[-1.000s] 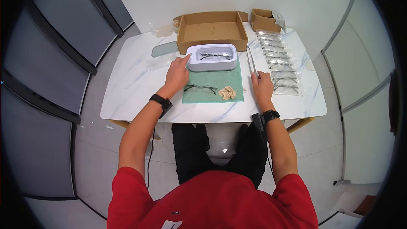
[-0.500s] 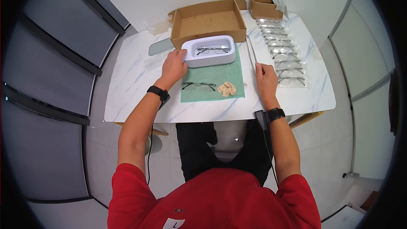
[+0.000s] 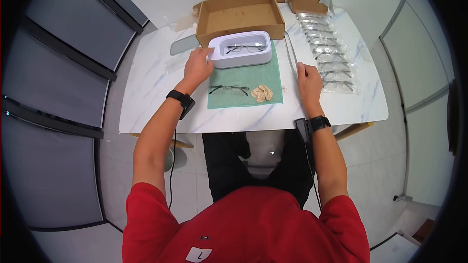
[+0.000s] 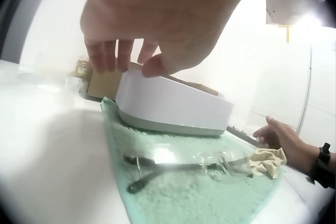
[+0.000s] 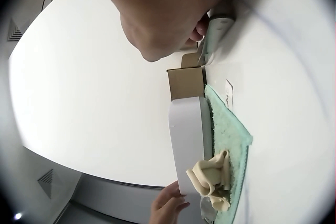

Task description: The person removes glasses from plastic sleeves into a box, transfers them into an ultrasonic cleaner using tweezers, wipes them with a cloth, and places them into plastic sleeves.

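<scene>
My left hand [image 3: 197,66] reaches to the left end of the white ultrasonic cleaner [image 3: 241,59], a fingertip on its top beside the basin. In the left wrist view, its fingers [image 4: 107,56] extend over that end. Inside the basin sits a pair of glasses [image 3: 245,47]. My right hand [image 3: 309,84] rests on the table beside long metal tweezers [image 3: 291,52], fingers loosely curled close to their near end; the right wrist view shows that end [image 5: 220,24] bare. Another pair of glasses [image 3: 229,87] and a crumpled beige cloth [image 3: 262,93] lie on the green towel [image 3: 234,101].
An open cardboard box [image 3: 239,15] stands behind the cleaner, with a smaller carton [image 3: 306,1] at the back right. Several bagged glasses [image 3: 331,61] line the right side. A grey lid [image 3: 184,45] lies left of the cleaner, near clear plastic wrapping.
The head view has shifted, so the table sits higher in it. My left hand stays at the cleaner's end. My right hand has shifted slightly right from the tweezers' near end.
</scene>
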Demonstrator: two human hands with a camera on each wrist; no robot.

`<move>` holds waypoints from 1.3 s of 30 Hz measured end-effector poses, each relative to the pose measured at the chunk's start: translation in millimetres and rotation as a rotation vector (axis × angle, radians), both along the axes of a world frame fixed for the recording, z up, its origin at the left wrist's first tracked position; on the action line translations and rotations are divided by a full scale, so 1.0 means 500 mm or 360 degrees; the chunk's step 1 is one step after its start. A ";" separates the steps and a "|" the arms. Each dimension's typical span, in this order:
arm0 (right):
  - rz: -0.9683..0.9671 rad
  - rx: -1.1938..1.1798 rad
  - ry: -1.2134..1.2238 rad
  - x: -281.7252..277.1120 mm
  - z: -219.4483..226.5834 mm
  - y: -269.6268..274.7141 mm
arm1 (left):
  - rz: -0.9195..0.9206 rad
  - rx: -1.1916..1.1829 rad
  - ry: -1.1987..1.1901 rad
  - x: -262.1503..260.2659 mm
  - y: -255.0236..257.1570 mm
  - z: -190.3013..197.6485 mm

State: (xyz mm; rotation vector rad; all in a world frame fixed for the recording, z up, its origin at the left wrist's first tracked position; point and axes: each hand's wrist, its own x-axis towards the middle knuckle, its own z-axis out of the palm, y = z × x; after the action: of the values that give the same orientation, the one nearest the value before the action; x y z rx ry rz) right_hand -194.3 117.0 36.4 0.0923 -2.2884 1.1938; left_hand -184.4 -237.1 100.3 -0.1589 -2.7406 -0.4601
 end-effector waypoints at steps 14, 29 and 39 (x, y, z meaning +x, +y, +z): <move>0.0035 -0.0050 0.0142 -0.012 -0.008 0.008 | -0.0171 0.0345 -0.0262 0.180 0.010 -0.058; 0.0767 0.0855 0.0182 0.107 0.021 -0.130 | -0.0312 0.0886 -0.0535 0.198 -0.007 -0.056; 0.0949 0.0198 0.0539 0.196 0.082 -0.242 | -0.0071 0.2023 -0.0987 0.235 0.062 -0.042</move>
State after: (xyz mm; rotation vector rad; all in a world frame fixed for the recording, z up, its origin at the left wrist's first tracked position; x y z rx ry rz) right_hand -96.1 -4.1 77.4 1.0027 -2.0812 1.1877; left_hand -67.0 -206.1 79.5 0.2969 -2.3392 -2.3997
